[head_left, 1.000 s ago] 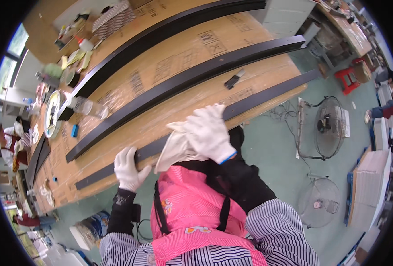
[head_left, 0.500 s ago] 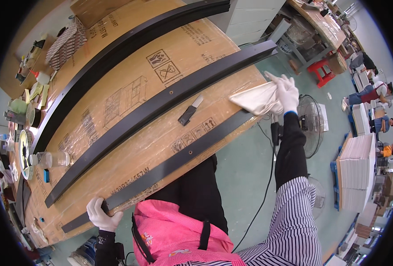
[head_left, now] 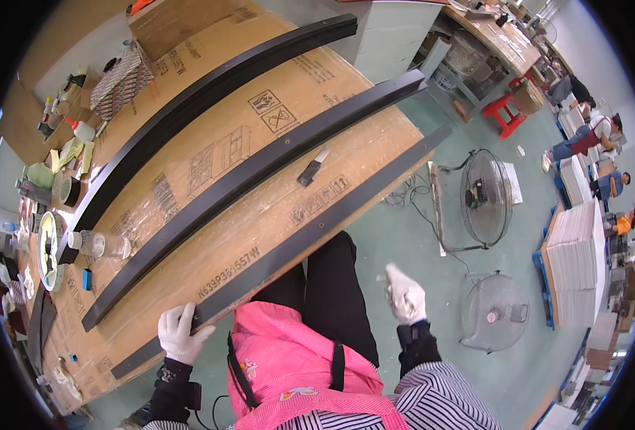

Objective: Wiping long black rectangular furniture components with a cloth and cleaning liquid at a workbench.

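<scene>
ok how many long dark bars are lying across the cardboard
3: a far bar, a middle bar beside the black-handled tool, and a near bar under the left hand. Dark material at far left isn't counted.

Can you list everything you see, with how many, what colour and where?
Table: one, brown top, centre-left
Long strips: three, dark, across table
Bladed tool: one, black handle, between middle and nearest strips
Jar: one, clear, table's left
Small blocks: two, blue, table's left
Bottle: one, white with red tip, upper left
Round dish: one, white rim, far left
Stool: one, red, upper right
Fans: two, dark and pale, right
Sheet stacks: several, pale, far right
People: several, mixed clothes, far right
Other clutter: uncounted, mixed colours, edges
Apron: one, pink, lower centre
Left hand: one, white-gloved, on nearest strip
Right hand: one, white-gloved, off table
</scene>
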A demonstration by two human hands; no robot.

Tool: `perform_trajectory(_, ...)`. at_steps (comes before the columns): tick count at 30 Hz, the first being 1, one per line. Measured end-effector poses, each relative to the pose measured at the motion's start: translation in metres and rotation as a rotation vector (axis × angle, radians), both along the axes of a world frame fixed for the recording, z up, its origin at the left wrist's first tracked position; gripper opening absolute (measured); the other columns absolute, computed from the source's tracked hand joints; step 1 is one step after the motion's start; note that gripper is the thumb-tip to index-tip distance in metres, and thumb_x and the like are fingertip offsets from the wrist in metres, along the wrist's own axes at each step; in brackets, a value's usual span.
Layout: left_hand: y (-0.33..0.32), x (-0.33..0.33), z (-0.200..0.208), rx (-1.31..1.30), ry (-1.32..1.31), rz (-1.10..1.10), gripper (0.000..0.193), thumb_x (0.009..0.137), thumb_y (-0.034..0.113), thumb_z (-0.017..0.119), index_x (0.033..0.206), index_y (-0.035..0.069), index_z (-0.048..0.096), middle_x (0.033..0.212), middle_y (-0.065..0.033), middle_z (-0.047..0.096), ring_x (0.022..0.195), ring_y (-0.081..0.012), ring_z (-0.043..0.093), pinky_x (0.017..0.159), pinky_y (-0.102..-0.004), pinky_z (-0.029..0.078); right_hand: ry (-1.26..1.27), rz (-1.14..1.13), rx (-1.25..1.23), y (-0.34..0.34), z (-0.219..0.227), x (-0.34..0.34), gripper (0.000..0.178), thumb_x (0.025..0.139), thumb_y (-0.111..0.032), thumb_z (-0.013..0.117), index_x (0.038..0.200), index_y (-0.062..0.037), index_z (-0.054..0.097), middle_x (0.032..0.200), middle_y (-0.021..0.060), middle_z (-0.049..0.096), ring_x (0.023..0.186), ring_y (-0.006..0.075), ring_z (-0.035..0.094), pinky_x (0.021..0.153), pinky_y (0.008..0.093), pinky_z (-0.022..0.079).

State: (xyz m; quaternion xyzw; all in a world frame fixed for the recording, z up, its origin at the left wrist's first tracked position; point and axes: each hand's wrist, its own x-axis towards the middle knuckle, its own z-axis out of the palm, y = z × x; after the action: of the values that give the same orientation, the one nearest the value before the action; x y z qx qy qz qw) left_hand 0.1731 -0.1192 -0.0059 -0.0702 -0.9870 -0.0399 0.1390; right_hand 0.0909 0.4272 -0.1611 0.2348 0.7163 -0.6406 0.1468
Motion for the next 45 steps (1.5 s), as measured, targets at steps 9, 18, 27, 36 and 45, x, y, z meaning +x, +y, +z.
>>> perform_trajectory(9, -0.006, -0.039, 0.034, 0.062, -0.388, -0.148, 0.037, 0.091, 0.029, 0.073, 0.121, 0.007, 0.068, 0.101, -0.0142, 0.069, 0.093, -0.0355, 0.069, 0.080, -0.0457, 0.056, 0.277, 0.830, 1.524, 0.009, 0.073, 0.027, 0.031, 0.104, -0.017, 0.050, 0.130, -0.0051, 0.061, 0.117, 0.0122, 0.070, 0.103, 0.0266, 0.072, 0.085, 0.0404, 0.059)
perform_trajectory(18, -0.014, -0.032, 0.016, 0.217, -0.252, -0.046, 0.046, 0.086, 0.040, 0.079, 0.118, 0.008, 0.070, 0.102, -0.0147, 0.074, 0.092, -0.0361, 0.072, 0.077, -0.0467, 0.056, 0.660, 0.012, 0.800, -0.075, 0.157, -0.077, 0.023, 0.090, -0.015, 0.069, 0.110, -0.0038, 0.072, 0.116, 0.0135, 0.071, 0.101, 0.0339, 0.069, 0.089, 0.0394, 0.058)
perform_trajectory(27, -0.034, -0.027, 0.020, -0.132, -0.150, -0.139, 0.072, 0.076, 0.043, 0.080, 0.137, 0.008, 0.064, 0.143, -0.0186, 0.055, 0.132, -0.0472, 0.051, 0.115, -0.0630, 0.037, 0.960, 0.387, 0.862, -0.254, 0.136, -0.077, 0.019, 0.082, -0.029, 0.072, 0.091, -0.0119, 0.069, 0.107, 0.0086, 0.061, 0.107, 0.0308, 0.058, 0.099, 0.0532, 0.041)
perform_trajectory(36, -0.058, -0.026, -0.013, 0.091, -0.224, -0.135, 0.069, 0.080, 0.042, 0.075, 0.135, 0.003, 0.063, 0.146, -0.0249, 0.059, 0.132, -0.0497, 0.056, 0.113, -0.0605, 0.044, 0.697, 0.016, 1.183, -0.013, 0.093, -0.216, 0.030, 0.083, -0.023, 0.073, 0.108, -0.0063, 0.065, 0.134, 0.0173, 0.060, 0.133, 0.0371, 0.049, 0.118, 0.0525, 0.032)
perform_trajectory(45, -0.062, -0.025, -0.028, 0.094, -0.227, -0.141, 0.074, 0.096, 0.064, 0.058, 0.136, 0.002, 0.062, 0.145, -0.0284, 0.059, 0.132, -0.0516, 0.057, 0.113, -0.0617, 0.043, 0.214, -0.330, 1.203, 0.211, 0.069, -0.315, 0.038, 0.097, -0.035, 0.064, 0.111, -0.0009, 0.071, 0.108, 0.0282, 0.073, 0.104, 0.0441, 0.070, 0.092, 0.0506, 0.054)
